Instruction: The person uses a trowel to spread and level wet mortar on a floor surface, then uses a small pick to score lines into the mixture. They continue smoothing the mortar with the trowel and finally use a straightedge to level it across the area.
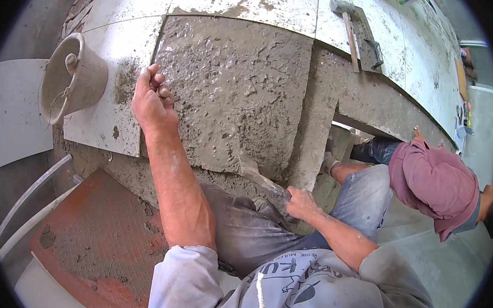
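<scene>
My left hand (155, 100) is raised beside the left edge of a square bed of wet grey mortar (228, 85). Its fingers are curled in, and nothing shows in them. A mortar-covered trowel (262, 178) is gripped in my right hand (302, 204) at the near right of the bed, its blade resting at the mortar's near edge. White tiles (115, 84) smeared with mortar border the bed on the left and the far side.
A bucket (87, 76) lies tilted at left. Near me is a mortar-spotted reddish tile (94, 246), with pale hoses (29, 197) beyond it. A mallet (347, 27) and a handled float (369, 46) lie at upper right. Another person (434, 179) in a pink top crouches at right.
</scene>
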A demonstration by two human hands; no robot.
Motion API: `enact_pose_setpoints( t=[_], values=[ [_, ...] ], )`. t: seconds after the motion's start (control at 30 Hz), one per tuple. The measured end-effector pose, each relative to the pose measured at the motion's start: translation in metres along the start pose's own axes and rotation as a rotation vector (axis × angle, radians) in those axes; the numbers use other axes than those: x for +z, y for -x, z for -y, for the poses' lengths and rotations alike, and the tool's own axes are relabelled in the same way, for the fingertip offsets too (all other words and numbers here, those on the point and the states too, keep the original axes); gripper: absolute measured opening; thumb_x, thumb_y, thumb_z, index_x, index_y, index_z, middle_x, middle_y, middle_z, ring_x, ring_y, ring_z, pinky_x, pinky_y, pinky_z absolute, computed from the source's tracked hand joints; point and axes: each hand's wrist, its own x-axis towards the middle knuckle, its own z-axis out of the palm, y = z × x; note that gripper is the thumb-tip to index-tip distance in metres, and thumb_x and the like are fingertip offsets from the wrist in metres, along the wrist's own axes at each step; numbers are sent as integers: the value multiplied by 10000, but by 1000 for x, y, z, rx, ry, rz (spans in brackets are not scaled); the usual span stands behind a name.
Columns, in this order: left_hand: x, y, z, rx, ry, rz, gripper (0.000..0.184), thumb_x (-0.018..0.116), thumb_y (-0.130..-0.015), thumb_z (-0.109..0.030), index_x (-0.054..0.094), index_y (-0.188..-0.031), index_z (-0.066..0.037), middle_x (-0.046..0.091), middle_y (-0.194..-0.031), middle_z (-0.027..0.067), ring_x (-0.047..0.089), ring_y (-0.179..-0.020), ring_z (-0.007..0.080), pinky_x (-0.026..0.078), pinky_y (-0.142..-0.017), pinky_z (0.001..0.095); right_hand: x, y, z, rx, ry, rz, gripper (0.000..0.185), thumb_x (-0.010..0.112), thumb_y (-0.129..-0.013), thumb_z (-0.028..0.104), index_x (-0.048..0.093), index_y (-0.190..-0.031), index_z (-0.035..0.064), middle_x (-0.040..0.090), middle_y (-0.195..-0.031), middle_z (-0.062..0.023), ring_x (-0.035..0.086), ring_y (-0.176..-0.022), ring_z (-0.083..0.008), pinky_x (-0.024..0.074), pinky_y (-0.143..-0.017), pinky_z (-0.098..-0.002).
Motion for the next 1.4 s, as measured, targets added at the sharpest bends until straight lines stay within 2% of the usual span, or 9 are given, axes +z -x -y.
enact_pose_setpoints(
  t=[0.13,0.33,0.4,0.67,0.83,1.0,1.27,1.33,1.4],
  values=[
    [-4,2,-1,-17,-7,18,207,509,-928,-222,598,-964,-38,530,-693,-28,408,-506,38,298,-412,164,-21,28,19,39,-70,13,223,612,-736,170,548,-901,35,624,-797,-220,601,-805,-416,481,-699,-482],
    [-3,-2,-3,-24,6,10,189,508,-933,-240,585,-971,-71,531,-683,-54,414,-506,36,297,-430,183,-22,4,6,-308,-167,-78,242,581,-763,209,561,-924,30,626,-840,-243,600,-838,-429,482,-739,-487],
    [-1,0,-3,-32,21,10,185,510,-932,-242,585,-970,-77,531,-685,-56,415,-508,35,296,-433,187,-14,-14,10,45,11,-8,250,609,-760,218,559,-909,24,625,-810,-221,595,-801,-417,470,-699,-491],
    [0,-2,-2,-46,56,54,210,517,-929,-261,594,-990,-75,522,-699,-50,403,-516,41,289,-437,193,-41,13,-6,-32,-199,-178,298,637,-772,321,588,-820,31,611,-729,-221,616,-756,-395,467,-681,-473],
    [0,0,-3,-24,29,26,231,506,-936,-264,591,-1015,-65,521,-693,-46,406,-503,42,282,-411,182,-57,-20,-35,354,-445,-512,358,619,-751,338,611,-863,-3,632,-781,-224,626,-793,-377,471,-725,-441],
    [-5,4,-6,-31,37,57,229,508,-935,-268,587,-1016,-69,516,-687,-51,403,-494,32,284,-398,175,-73,-91,-120,586,-711,-849,271,674,-743,256,534,-753,25,504,-593,-40,520,-468,-174,398,-396,-316],
    [-8,10,-7,-1,-24,-31,217,544,-919,-278,592,-991,-79,510,-680,-49,399,-490,36,288,-392,177,-140,-166,-187,806,-747,-1021,374,674,-706,244,592,-911,-58,610,-742,-168,588,-538,-268,464,-474,-371],
    [-16,8,-8,1,-20,-11,205,549,-917,-278,594,-979,-89,502,-671,-58,391,-486,29,278,-386,169,-146,-180,-174,896,-870,-853,466,649,-693,249,580,-1017,-79,614,-1022,-272,582,-1015,-400,438,-915,-416],
    [-23,2,-3,-11,8,1,222,530,-926,-282,596,-951,-72,514,-653,-47,376,-467,22,257,-365,165,-150,-175,-131,764,-720,-928,544,659,-699,254,515,-1098,-86,589,-1079,-280,575,-1024,-408,442,-919,-410]
  ],
)
